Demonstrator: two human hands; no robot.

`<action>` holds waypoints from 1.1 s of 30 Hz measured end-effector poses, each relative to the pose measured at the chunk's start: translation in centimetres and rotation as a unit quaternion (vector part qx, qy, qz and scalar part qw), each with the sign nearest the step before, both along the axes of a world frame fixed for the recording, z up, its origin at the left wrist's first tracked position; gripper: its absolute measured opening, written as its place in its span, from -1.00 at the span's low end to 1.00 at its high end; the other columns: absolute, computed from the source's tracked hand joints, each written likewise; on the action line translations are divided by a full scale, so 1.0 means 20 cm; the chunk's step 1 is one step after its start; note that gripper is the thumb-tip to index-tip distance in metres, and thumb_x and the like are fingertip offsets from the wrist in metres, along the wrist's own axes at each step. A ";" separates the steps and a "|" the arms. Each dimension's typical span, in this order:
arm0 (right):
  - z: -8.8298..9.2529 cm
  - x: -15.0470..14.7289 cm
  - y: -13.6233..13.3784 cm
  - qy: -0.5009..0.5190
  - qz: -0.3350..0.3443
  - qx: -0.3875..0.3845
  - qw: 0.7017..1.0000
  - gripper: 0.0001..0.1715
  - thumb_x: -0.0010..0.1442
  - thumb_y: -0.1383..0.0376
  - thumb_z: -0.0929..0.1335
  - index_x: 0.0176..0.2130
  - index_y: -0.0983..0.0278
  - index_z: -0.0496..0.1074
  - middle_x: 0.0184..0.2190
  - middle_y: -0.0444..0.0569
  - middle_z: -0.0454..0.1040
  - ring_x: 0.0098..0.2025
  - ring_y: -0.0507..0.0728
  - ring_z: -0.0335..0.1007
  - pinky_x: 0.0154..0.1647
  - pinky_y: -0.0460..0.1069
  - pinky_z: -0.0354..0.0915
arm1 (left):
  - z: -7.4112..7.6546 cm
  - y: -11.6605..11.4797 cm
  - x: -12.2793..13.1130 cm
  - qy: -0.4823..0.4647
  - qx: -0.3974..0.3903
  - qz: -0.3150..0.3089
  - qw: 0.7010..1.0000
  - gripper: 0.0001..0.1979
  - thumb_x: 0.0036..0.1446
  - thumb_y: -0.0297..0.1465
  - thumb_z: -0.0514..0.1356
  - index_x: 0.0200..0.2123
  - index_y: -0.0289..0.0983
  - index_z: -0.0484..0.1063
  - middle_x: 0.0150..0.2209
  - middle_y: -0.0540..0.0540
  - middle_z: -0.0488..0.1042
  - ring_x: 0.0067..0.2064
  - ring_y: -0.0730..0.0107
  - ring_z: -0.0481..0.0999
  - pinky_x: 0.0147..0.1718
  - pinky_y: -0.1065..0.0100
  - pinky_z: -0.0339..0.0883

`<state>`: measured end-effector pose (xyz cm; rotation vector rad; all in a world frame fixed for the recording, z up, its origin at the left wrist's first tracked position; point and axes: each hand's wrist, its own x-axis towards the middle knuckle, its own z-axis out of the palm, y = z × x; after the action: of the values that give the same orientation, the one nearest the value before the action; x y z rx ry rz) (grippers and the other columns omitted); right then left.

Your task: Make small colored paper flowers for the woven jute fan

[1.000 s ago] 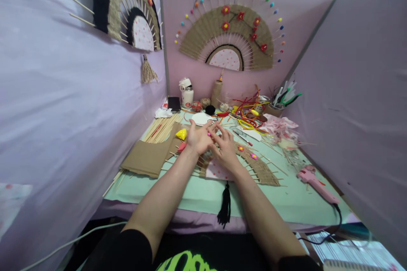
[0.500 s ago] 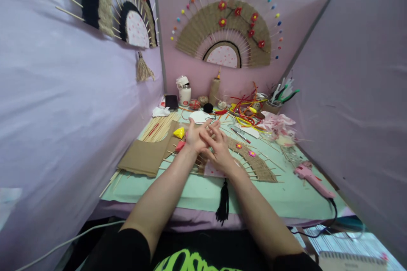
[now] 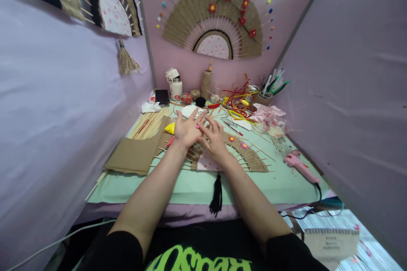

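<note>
My left hand (image 3: 185,129) and my right hand (image 3: 215,140) lie side by side, touching, over a half-woven jute fan (image 3: 251,159) with a pink dotted centre and bamboo ribs. The fingers of both hands are stretched out. A small pink piece (image 3: 197,127) sits between the left fingers and the right fingertips. Two little flowers (image 3: 244,145) are stuck on the fan's weave. A black tassel (image 3: 217,190) hangs from the fan over the table's front edge.
Brown card (image 3: 133,156) and bamboo skewers (image 3: 149,123) lie left of my hands, with a yellow lump (image 3: 170,128) beside them. A pink glue gun (image 3: 299,165) lies at the right. Coloured wires (image 3: 237,103), a tool cup (image 3: 263,98) and a bottle (image 3: 175,89) crowd the back. Finished fans (image 3: 213,21) hang on the partitions.
My hands were crossed and pressed together half a second ago; now they lie side by side with fingers stretched. The view has tilted down and the hands sit slightly further left.
</note>
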<state>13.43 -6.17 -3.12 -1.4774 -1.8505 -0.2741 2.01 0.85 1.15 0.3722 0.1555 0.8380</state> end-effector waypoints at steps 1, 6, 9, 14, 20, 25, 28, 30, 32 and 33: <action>0.00 0.00 0.00 0.004 -0.004 0.003 1.000 -0.45 0.29 0.01 0.21 0.20 0.11 0.29 0.29 0.01 0.05 0.26 0.26 -0.07 0.26 0.22 0.00 | 0.00 -0.01 0.01 0.007 -0.002 -0.016 1.000 -0.28 0.14 0.16 -0.10 0.13 -0.24 0.28 0.12 -0.32 0.38 0.11 -0.01 0.42 0.02 -0.10 0.30; 0.01 -0.01 -0.01 0.009 0.032 0.022 0.999 -0.48 0.30 0.07 0.21 0.18 0.13 0.32 0.28 0.02 0.10 0.26 0.26 -0.07 0.27 0.22 0.00 | 0.02 -0.02 0.02 0.033 -0.005 -0.020 0.999 -0.28 0.14 0.16 -0.13 0.11 -0.25 0.30 0.07 -0.32 0.42 0.06 0.02 0.46 -0.01 -0.05 0.34; 0.01 0.00 0.00 0.044 0.015 0.035 0.998 -0.59 0.32 0.17 0.21 0.10 0.08 0.41 0.22 -0.02 0.22 0.23 0.23 0.00 0.24 0.24 0.05 | 0.03 -0.02 0.01 0.035 -0.004 -0.008 0.999 -0.29 0.12 0.17 -0.11 0.09 -0.21 0.31 0.06 -0.30 0.42 0.01 0.05 0.48 -0.11 0.03 0.41; 0.02 0.01 0.01 0.131 0.003 0.075 0.989 -0.75 0.26 0.22 0.30 -0.13 0.09 0.55 0.03 -0.06 0.45 0.13 0.21 0.14 0.18 0.22 0.13 | 0.00 -0.03 0.03 0.027 0.000 -0.061 0.998 -0.30 0.15 0.15 -0.11 0.06 -0.27 0.32 0.01 -0.35 0.44 -0.13 0.14 0.52 -0.39 0.28 0.41; 0.10 0.13 0.00 0.214 -0.015 0.110 0.970 -0.78 0.25 0.21 0.32 -0.20 0.16 0.56 -0.07 -0.03 0.52 0.01 0.15 0.32 0.13 0.15 0.19 | -0.03 0.01 0.03 0.046 0.005 -0.028 0.999 -0.35 0.13 0.16 -0.09 -0.10 -0.26 0.38 -0.06 -0.28 0.47 -0.15 0.16 0.52 -0.31 0.22 0.41; 0.13 0.41 0.06 0.252 -0.064 0.027 0.965 -0.75 0.18 0.20 0.34 -0.23 0.25 0.57 -0.23 0.03 0.57 -0.17 0.14 0.45 -0.05 0.07 0.31 | -0.04 0.04 0.02 0.074 -0.013 0.028 0.997 -0.36 0.08 0.19 -0.06 -0.16 -0.24 0.38 -0.06 -0.26 0.46 0.01 0.09 0.47 -0.13 0.14 0.38; 0.07 0.50 0.11 0.219 -0.106 -0.070 0.967 -0.77 0.15 0.27 0.33 -0.25 0.25 0.58 -0.25 0.01 0.60 -0.17 0.16 0.48 -0.06 0.06 0.31 | -0.03 0.03 0.03 0.081 -0.022 0.041 0.996 -0.37 0.07 0.18 -0.03 -0.15 -0.24 0.38 -0.08 -0.26 0.46 0.02 0.11 0.46 -0.08 0.16 0.38; 0.02 0.51 0.14 0.178 -0.135 -0.118 0.968 -0.76 0.14 0.30 0.32 -0.24 0.24 0.59 -0.22 0.02 0.60 -0.16 0.17 0.48 -0.06 0.05 0.30 | -0.02 0.02 0.03 0.084 -0.025 0.049 0.995 -0.38 0.08 0.17 -0.02 -0.15 -0.25 0.38 -0.09 -0.26 0.47 0.00 0.13 0.47 -0.07 0.16 0.38; -0.02 0.50 0.15 0.141 -0.160 -0.152 0.965 -0.74 0.14 0.32 0.32 -0.20 0.23 0.58 -0.18 0.02 0.59 -0.14 0.17 0.48 -0.06 0.03 0.29 | -0.02 0.01 0.03 0.082 -0.023 0.055 0.995 -0.39 0.09 0.16 -0.02 -0.15 -0.26 0.37 -0.12 -0.26 0.47 -0.03 0.15 0.49 -0.06 0.16 0.39; -0.03 0.49 0.16 0.126 -0.172 -0.165 0.963 -0.73 0.14 0.32 0.32 -0.18 0.23 0.57 -0.17 0.01 0.59 -0.13 0.16 0.47 -0.06 0.02 0.28 | -0.02 0.01 0.03 0.079 -0.021 0.057 0.995 -0.40 0.10 0.15 -0.01 -0.15 -0.26 0.37 -0.13 -0.26 0.47 -0.04 0.15 0.49 -0.06 0.15 0.40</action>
<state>23.26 -3.04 -3.81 -1.9657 -1.4790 0.0672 2.66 1.14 0.82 0.3936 0.3441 0.9163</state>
